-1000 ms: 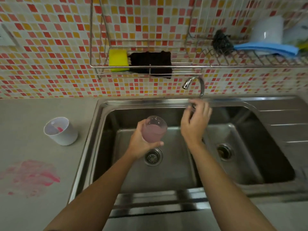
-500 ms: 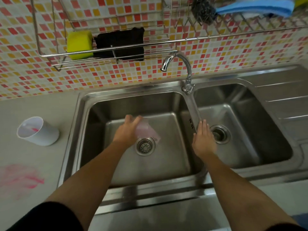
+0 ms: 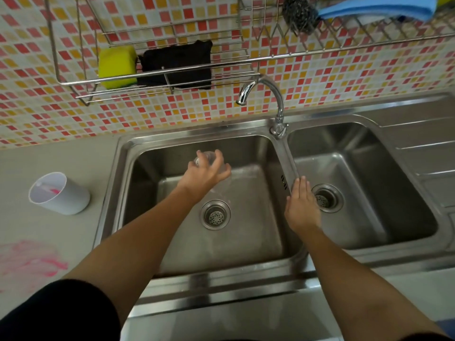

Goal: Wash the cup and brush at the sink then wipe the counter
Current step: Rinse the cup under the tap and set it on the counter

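My left hand (image 3: pixel 205 174) grips a clear cup (image 3: pixel 204 157) over the left basin of the steel sink (image 3: pixel 246 269), tipped on its side and blurred, mostly hidden by my fingers. My right hand (image 3: pixel 302 207) lies flat and empty on the divider between the two basins, fingers apart. On the grey counter (image 3: pixel 49 242) at the left stands a white cup (image 3: pixel 60 193) with a pink-tipped brush (image 3: pixel 50 189) inside. A pink smear (image 3: pixel 29 262) stains the counter near its front left.
The faucet (image 3: pixel 268 94) arches over the left basin; no water is visible. A wire rack (image 3: pixel 157 77) on the tiled wall holds a yellow sponge (image 3: pixel 117 66) and a black cloth (image 3: pixel 176 62). A second rack at the upper right carries a steel scourer (image 3: pixel 299 14) and a blue cloth (image 3: pixel 376 7).
The pink liquid is gone from the cup, which my left hand tipped over the drain and now lifts toward the basin's back. My right hand left the faucet for the divider.
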A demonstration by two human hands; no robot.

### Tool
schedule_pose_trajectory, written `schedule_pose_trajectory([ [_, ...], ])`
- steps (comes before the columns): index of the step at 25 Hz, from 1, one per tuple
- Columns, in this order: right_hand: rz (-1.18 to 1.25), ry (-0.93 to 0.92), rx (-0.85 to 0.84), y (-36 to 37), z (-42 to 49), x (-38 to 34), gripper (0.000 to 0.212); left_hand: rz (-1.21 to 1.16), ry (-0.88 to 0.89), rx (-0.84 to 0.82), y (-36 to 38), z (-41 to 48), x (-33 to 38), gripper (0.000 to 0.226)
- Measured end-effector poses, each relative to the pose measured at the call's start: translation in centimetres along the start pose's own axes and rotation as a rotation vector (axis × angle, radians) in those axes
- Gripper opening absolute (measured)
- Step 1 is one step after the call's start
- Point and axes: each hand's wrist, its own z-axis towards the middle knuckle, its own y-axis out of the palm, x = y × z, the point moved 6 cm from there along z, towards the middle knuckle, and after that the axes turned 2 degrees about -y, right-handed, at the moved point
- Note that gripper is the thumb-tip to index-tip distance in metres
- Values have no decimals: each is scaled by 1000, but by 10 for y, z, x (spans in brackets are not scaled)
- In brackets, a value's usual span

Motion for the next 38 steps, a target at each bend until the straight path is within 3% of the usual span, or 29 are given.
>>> schedule_pose_trajectory([
  [1, 2, 4, -4, 1, 0, 0, 56, -64, -27, 10, -3, -1, -3, 91],
  [3, 16, 7, -5, 1, 0, 1, 57, -444, -207, -41, 5, -1, -14, 88],
  [5, 45, -6, 1, -1, 0, 1, 57, -1004, -511, -178, 26, -10, -21, 82],
  [7, 120, -2, 11, -6, 0, 0, 56, -1678, -748, -209, 41, -21, -12, 81],
  [9, 266, 47, 44, -13, 2, 2, 52, -2132, -788, -212, 39, -22, 5, 71],
  [11, 397, 87, 89, -24, 14, 3, 47, -2326, -793, -205, 30, -14, 16, 63],
  [14, 441, 84, 67, -47, 57, -3, 60, -2389, -834, -153, 18, 6, 17, 66],
  [17, 423, 26, -3, -73, 110, -21, 83, -2267, -890, -96, 18, 25, 10, 70],
  [20, 434, -107, -53, -83, 138, -46, 94, -2130, -882, -43, 20, 37, -1, 71],
  [25, -106, -500, -238, -43, 138, -66, 91, -1865, -785, -109, 30, 50, -4, 78],
  [27, -105, -477, -186, -39, 134, -68, 87, -1841, -760, -84, 28, 53, -3, 81],
  [31, 26, -228, -14, -30, 109, -46, 74, -1863, -737, -56, 21, 59, -6, 89],
  [34, -1, -88, -65, -9, 93, -23, 70, -1885, -696, -85, 17, 65, -3, 80],
  [38, 67, -91, -98, -3, 95, -19, 65, -1781, -671, -212, 19, 64, -3, 77],
])
